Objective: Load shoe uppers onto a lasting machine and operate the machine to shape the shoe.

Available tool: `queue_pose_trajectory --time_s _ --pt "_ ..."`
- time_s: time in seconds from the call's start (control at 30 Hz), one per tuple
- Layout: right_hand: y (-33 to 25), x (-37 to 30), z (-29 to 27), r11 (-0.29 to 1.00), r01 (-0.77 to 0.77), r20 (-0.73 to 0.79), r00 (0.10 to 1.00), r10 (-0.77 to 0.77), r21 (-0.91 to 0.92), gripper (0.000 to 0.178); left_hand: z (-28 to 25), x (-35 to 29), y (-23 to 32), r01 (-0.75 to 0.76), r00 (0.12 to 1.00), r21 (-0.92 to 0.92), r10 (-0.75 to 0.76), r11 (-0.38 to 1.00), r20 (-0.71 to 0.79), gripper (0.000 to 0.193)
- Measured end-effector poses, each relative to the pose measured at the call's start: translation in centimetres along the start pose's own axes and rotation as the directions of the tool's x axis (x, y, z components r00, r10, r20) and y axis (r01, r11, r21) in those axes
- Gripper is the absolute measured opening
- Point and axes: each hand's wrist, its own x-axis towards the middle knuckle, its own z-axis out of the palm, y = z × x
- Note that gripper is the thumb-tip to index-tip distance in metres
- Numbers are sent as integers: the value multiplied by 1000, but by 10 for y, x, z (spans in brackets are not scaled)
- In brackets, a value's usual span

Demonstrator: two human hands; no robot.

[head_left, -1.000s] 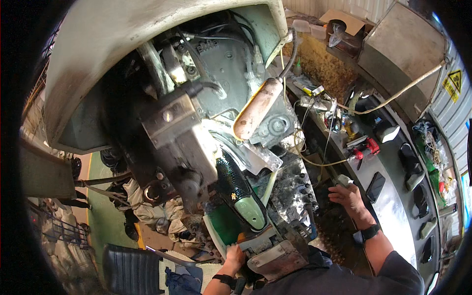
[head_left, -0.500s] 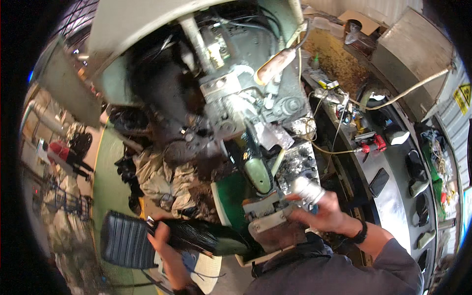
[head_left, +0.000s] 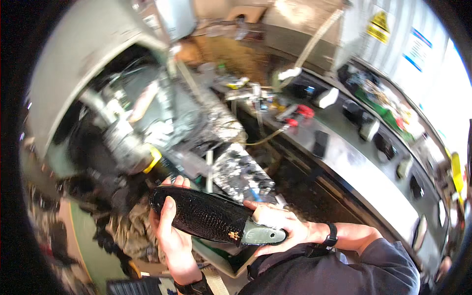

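A black textured shoe upper [head_left: 199, 216] on a grey-green plastic last [head_left: 255, 234] is held in front of the grey metal machine [head_left: 123, 135]. The left hand [head_left: 170, 231] clamps the toe end; the right hand [head_left: 281, 223] clamps the heel end. Gripping both ends probably keeps the assembly steady. Half a second earlier, the hands are well apart.

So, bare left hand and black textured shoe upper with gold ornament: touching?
Touching: head view shows the bare left hand gripping the black upper, thumb lying across it.
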Motion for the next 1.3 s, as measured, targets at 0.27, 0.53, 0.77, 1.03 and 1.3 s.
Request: queue_pose_trajectory --time_s 0.27,0.53,0.77,1.03,1.3 --pt "-52 -95 -85 942 -307 -426 876 225 -134 80 140 6 -102 303 926 116 -321 946 200 50" --pt "-80 -256 -173 744 -150 -747 52 663 651 66 241 -61 -282 692 545 372 -786 618 291 41" --pt "-191 -486 -318 826 -27 -702 -542 462 563 47 290 -137 -414 231 318 870 -879 437 357 39" --pt "-261 -759 -536 918 -350 -475 -850 -228 187 59 329 -161 -495 157 196 926 -930 344 312 40" --pt "-130 -758 -609 865 -131 -439 -892 111 485 93 343 -158 -504 130 276 960 -939 248 205 40"
